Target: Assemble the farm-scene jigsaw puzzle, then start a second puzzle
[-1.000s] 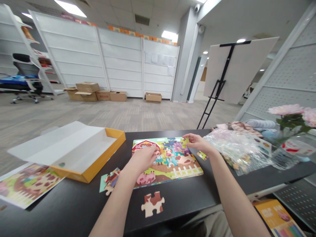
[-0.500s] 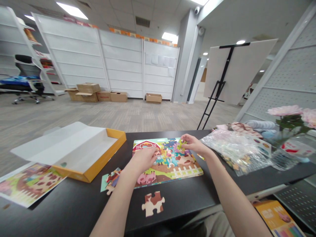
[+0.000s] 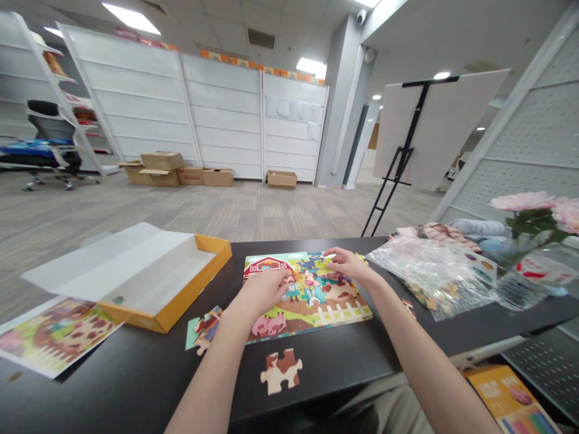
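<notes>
A farm-scene jigsaw puzzle (image 3: 298, 325) with a red barn, a pink pig and a white fence lies on the black table. My left hand (image 3: 268, 289) rests on its left part, palm down, with the fingers laid on the picture and their tips partly hidden. Over the upper right part, my right hand (image 3: 347, 265) has its fingertips on a yellow-green puzzle piece (image 3: 324, 264). A loose brown-and-cream piece (image 3: 281, 371) lies in front of the puzzle. Several more pieces (image 3: 205, 328) lie left of it, partly behind my left forearm.
An open yellow box (image 3: 181, 304) stands at left beside a printed picture sheet (image 3: 54, 337). At right are a clear plastic bag (image 3: 434, 271) with pieces under or in it and a vase of pink flowers (image 3: 525, 265). Another loose piece (image 3: 408, 306) lies near my right forearm.
My right hand has shifted slightly left and down with the yellow-green piece, which now sits lower against the puzzle. A loose piece has come into view beside my right forearm. My left hand stays put.
</notes>
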Tool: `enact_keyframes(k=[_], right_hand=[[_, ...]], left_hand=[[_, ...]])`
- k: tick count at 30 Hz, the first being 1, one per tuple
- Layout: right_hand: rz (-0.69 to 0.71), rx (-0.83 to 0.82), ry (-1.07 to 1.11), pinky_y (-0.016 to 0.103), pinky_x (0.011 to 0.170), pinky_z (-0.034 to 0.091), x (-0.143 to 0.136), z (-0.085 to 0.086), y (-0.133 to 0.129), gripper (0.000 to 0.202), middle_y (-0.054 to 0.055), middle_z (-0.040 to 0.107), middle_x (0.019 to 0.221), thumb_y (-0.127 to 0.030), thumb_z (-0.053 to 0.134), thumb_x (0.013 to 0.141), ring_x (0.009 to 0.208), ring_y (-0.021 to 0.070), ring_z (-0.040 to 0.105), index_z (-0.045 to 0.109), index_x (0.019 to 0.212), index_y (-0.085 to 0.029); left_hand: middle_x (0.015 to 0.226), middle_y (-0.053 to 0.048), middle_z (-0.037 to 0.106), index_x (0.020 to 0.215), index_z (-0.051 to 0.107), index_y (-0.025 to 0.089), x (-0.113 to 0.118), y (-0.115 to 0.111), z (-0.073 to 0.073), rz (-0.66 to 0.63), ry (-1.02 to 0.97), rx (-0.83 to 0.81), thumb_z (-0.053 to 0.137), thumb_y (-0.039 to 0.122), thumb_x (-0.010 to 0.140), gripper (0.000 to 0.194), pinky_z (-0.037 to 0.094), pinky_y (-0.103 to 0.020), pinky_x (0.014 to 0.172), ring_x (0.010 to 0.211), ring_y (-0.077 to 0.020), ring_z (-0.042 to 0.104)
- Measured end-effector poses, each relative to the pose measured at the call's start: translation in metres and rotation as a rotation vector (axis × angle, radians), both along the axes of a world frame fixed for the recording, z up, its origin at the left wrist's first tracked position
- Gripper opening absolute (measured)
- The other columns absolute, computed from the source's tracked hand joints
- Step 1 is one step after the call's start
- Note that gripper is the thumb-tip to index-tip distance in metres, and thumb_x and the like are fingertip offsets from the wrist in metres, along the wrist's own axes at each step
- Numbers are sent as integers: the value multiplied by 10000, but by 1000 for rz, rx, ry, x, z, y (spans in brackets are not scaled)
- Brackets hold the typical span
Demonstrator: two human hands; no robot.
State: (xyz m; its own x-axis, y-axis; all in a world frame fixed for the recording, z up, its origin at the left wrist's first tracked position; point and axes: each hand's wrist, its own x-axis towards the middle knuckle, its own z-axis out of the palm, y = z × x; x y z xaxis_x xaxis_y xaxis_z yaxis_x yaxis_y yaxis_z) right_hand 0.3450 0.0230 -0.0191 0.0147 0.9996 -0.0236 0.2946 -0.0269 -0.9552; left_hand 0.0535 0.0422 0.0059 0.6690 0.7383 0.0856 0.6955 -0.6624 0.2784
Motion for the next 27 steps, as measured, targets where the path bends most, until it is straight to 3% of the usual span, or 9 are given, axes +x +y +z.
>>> enact_keyframes(k=[6, 12, 16, 20, 27], right_hand=[[-30, -131, -66, 185, 411, 382, -2, -2, 2, 440, -43, 639, 624, -382, 872, 580, 479, 104, 581, 536, 805, -207], [38, -46, -362, 199, 434, 306, 5, -4, 2, 378, -74, 532, 477, -396, 816, 610, 433, 77, 464, 496, 640, -196], [-3, 19, -525, 215, 471, 343, 5, 0, -2, 340, -60, 613, 558, -379, 807, 628, 488, 112, 530, 589, 823, -206], [28, 61, -585, 222, 487, 345, 3, 3, -4, 352, -70, 600, 555, -368, 787, 662, 492, 119, 524, 639, 946, -222], [70, 69, -391, 236, 534, 441, 7, 0, -3, 379, -41, 645, 658, -373, 778, 673, 573, 144, 613, 605, 967, -208]], left_hand=[[1065, -89, 739, 1099, 662, 202, 0, 1, -1, 0, -7, -14, 494, 241, 902, 262, 490, -299, 773, 945, -231, 690], [1144, -88, 733, 1259, 629, 216, 0, -2, 4, 14, -7, -36, 502, 233, 903, 379, 496, -319, 836, 1025, -241, 682], [1102, -89, 739, 1183, 658, 208, 0, -1, 2, 5, -6, -20, 504, 244, 900, 324, 496, -313, 819, 998, -241, 685], [1065, -88, 741, 1116, 667, 204, 0, 0, 0, 4, -1, -7, 504, 241, 896, 277, 491, -312, 818, 984, -242, 682], [1040, -84, 736, 1072, 667, 206, 0, 0, 1, 5, -2, -5, 504, 246, 897, 243, 485, -307, 791, 951, -239, 685]])
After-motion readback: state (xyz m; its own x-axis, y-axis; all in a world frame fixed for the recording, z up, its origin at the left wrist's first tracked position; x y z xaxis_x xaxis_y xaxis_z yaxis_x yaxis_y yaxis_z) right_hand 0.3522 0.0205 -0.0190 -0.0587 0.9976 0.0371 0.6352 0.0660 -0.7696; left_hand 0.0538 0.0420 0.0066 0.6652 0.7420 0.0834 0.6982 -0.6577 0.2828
